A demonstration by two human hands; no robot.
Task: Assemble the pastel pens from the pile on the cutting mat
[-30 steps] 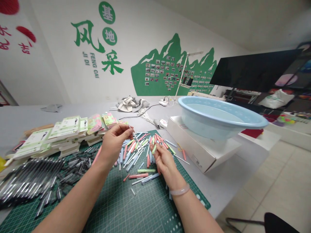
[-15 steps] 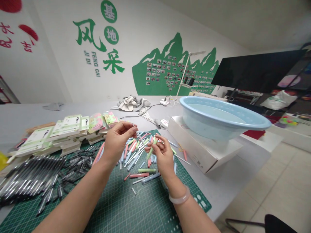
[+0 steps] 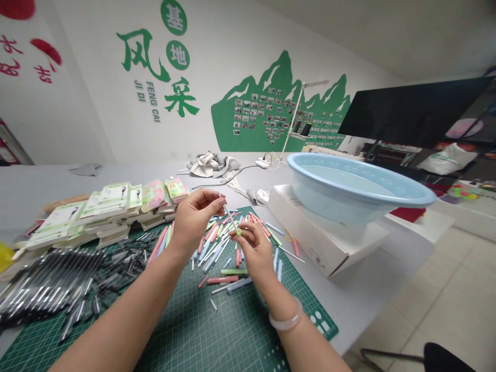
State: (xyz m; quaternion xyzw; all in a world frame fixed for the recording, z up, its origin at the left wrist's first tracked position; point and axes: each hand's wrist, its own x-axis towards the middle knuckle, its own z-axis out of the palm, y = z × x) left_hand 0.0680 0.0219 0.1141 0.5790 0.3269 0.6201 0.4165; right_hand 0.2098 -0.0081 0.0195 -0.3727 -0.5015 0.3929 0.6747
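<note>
My left hand point(image 3: 197, 216) pinches a thin white pen refill point(image 3: 230, 214) near its upper end. The refill slants down to the right, its lower end at the fingers of my right hand point(image 3: 253, 248). Those fingers close on a light green pen barrel point(image 3: 238, 232), mostly hidden by them. Whether the refill's tip is inside the barrel, I cannot tell. Below and behind both hands, loose red, blue, green and white pen parts point(image 3: 217, 245) lie on a green cutting mat point(image 3: 194, 330). A green barrel point(image 3: 233, 272) and a red barrel point(image 3: 222, 279) lie nearest me.
To the left are many black pens point(image 3: 50, 284) and stacked pale green boxes point(image 3: 104, 199). A blue basin point(image 3: 360, 191) rests on a white carton point(image 3: 310, 235) at right. Cloth point(image 3: 207, 165) and a black cable point(image 3: 240, 173) lie farther back.
My right hand has turned and risen, bringing the green barrel up to the refill's lower end. My left hand has shifted slightly right, keeping its pinch on the refill.
</note>
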